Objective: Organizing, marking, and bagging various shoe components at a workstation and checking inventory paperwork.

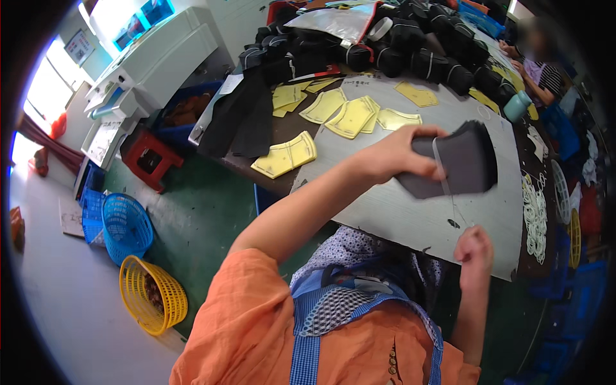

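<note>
Workshop room: a green floor, and a dark brown tabletop (277, 185) bearing a wide pale grey sheet (378, 208).
Right hand (473, 251): near the sheet's front edge, fingers folded together; they seem to pinch the drawn-out end of a thin white elastic-looking band (439, 153), though blur hides the exact grip.
Left hand (414, 154): above the sheet, thumb pressed on the stack's face, index finger bent at its upper edge; I cannot tell how the other fingers stand behind.
Dark grey stack: a thick pile of flat, curved-edge, fabric-like pieces (467, 160), held tilted in the left hand, the band across its face.
Handling: I judge it light, soft and bendable, not fragile; layers may slip on each other, so a firm hold across the whole thickness, beside the band, looks best.
Open room: bare sheet lies between stack and front edge; to the right, a heap of white loops (534, 221) lines the border.
Farther side: yellow curved flat pieces (353, 119) lie left of the stack and beyond; behind them, black tied rolls (391, 59) close the way.
</note>
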{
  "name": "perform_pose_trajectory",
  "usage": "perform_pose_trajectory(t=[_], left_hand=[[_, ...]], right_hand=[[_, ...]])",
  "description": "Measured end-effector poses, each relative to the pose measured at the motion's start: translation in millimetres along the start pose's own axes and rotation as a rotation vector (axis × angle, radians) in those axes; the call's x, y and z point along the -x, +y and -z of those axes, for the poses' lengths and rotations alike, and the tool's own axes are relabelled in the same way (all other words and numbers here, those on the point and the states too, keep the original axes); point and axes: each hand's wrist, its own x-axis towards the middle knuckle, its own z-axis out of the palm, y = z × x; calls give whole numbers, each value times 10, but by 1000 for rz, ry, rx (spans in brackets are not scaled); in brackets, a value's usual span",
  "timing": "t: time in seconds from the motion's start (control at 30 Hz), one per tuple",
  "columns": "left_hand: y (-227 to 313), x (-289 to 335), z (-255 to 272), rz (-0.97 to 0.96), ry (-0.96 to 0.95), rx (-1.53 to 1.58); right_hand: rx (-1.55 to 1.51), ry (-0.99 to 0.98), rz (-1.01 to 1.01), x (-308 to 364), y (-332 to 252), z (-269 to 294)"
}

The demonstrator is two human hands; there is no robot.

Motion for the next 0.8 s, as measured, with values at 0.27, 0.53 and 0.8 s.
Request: perform_pose_trajectory(t=[0.27, 0.53, 0.8], left_hand=[[-205, -12, -520, 38, -556, -718], [-407, -339, -652, -49, 57, -1119], [-727, -546, -236, 302, -87, -261]], right_hand=[[644, 309, 200, -39, -522, -302], [646, 406, 329, 253, -255, -561], [306, 467, 323, -135, -359, 109]])
